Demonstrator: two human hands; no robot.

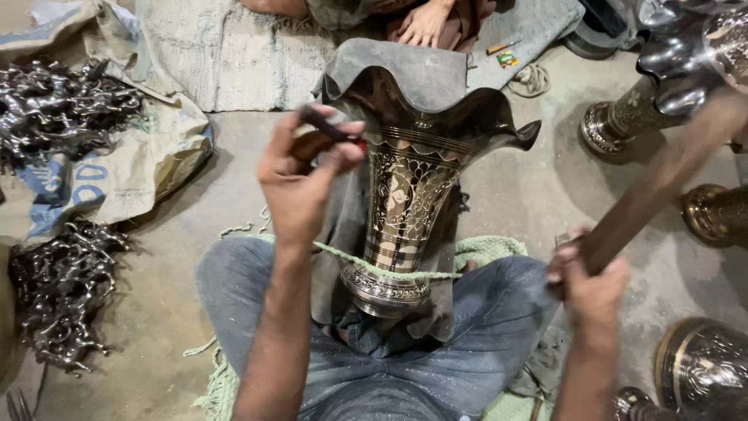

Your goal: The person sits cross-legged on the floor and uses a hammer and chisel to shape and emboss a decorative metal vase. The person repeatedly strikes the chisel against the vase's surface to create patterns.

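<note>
The dark engraved metal vase with a wavy flared rim (405, 195) lies tilted between the person's knees, held by a green cord. The left hand (300, 175) pinches a small dark chisel-like tool (327, 125) at its neck; the right hand (588, 277) grips a wooden mallet handle (662, 179). A glancing blow could skid the tool, scratching the pattern or hitting fingers.

At nine o'clock, tangled dark metal pieces (58, 109) lie on a printed sack (132, 168), with another pile (62, 300) at eight. A grey cloth (226, 51) spreads at eleven. Engraved metal vases (623, 117) stand at two, more (701, 370) at four.
</note>
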